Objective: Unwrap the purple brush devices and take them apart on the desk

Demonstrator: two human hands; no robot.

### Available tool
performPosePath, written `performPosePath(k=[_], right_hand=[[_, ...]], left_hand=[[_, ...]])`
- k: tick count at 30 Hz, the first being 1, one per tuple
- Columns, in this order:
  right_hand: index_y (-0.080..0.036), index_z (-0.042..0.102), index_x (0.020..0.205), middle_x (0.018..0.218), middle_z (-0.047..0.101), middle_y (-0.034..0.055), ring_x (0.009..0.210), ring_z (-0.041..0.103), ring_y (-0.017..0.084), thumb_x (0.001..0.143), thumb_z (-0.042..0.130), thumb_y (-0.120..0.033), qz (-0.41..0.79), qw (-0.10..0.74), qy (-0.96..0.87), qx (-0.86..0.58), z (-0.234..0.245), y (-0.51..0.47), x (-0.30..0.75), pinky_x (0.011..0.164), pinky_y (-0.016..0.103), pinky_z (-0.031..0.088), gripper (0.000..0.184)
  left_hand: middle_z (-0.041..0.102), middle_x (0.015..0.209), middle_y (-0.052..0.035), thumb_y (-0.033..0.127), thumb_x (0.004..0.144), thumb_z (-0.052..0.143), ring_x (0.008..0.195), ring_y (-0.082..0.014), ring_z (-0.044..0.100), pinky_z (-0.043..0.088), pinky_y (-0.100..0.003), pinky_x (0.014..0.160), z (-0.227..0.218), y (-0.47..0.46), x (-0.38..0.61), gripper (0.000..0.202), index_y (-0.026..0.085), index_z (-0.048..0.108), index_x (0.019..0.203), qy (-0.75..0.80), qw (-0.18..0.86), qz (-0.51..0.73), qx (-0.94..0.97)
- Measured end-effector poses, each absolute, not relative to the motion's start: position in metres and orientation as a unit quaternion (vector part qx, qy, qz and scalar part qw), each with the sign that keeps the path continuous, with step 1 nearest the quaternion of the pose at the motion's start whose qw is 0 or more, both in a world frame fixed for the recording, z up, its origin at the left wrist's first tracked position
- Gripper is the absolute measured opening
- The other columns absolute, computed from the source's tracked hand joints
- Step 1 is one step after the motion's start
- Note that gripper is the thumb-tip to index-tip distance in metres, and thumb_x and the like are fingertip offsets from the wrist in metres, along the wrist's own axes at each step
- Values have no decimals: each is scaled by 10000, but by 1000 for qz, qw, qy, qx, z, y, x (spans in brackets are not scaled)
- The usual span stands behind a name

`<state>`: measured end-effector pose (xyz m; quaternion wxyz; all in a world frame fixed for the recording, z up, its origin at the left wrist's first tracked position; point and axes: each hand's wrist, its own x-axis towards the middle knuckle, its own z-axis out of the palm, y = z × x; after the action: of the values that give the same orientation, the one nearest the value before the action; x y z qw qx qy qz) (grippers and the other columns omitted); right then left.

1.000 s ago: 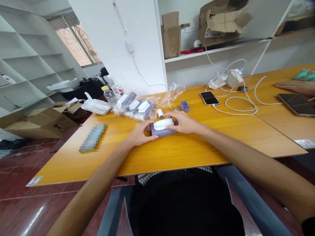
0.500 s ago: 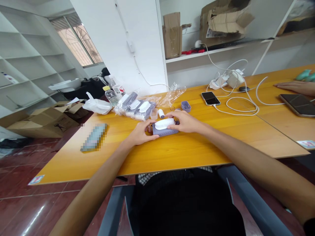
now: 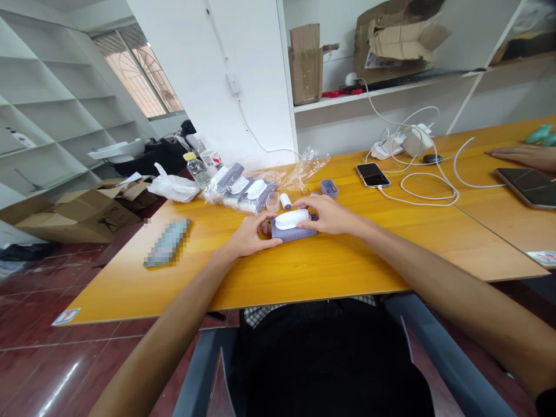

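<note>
Head view, the only one. Person sits at a wooden table [image 3: 369, 260], both bare hands on the work. A grey perforated box [image 3: 293, 234] rests on the tabletop in front of them, white ridged piece [image 3: 292, 219] lying on top. Left hand [image 3: 247, 236] is clamped on the box's left end, thumb along the front lower edge, fingers going behind. Right hand [image 3: 329, 215] is closed on the right end of the white piece, thumb in front, forefinger reaching over the back; whether it grips the box too, I can't tell from here.

Just behind the box: a small white cylinder [image 3: 285, 201] and a clear tub [image 3: 273, 201]. Grey cup [image 3: 329, 189] sits behind the right hand. Plastic-wrapped pack [image 3: 252, 191] lies farther back, left. Charging phone [image 3: 372, 175] off to the right; a co-worker's hand [image 3: 523, 155] rests near a tablet [image 3: 527, 186] beyond. Pixelated item [image 3: 168, 243] on the left.
</note>
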<state>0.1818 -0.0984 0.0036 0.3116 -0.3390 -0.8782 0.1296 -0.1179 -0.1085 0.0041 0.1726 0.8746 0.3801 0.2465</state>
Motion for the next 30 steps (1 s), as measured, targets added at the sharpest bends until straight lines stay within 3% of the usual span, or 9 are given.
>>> performPosePath(k=[17, 24, 30], right_hand=[[-218, 674, 1319, 1254, 764, 120, 1100, 698, 330, 942, 749, -352, 119, 299, -894, -311, 9, -101, 183, 953, 469, 525, 407], [-206, 688, 1216, 1141, 761, 110, 1010, 688, 302, 930, 787, -384, 100, 299, -890, -330, 9, -103, 179, 896, 420, 512, 352], [-227, 694, 1326, 1277, 764, 120, 1151, 683, 328, 922, 789, -337, 136, 324, -876, -329, 3, -103, 177, 990, 479, 532, 430]], left_hand=[[675, 876, 3, 549, 780, 886, 732, -177, 597, 490, -312, 715, 4, -109, -116, 677, 200, 655, 1312, 376, 202, 263, 865], [641, 830, 16, 535, 782, 874, 731, -184, 597, 487, -312, 708, 1, -109, -115, 631, 194, 656, 1265, 379, 195, 270, 863], [695, 908, -13, 574, 767, 886, 766, -199, 629, 515, -339, 748, 2, -111, -117, 658, 203, 657, 1260, 384, 169, 264, 869]])
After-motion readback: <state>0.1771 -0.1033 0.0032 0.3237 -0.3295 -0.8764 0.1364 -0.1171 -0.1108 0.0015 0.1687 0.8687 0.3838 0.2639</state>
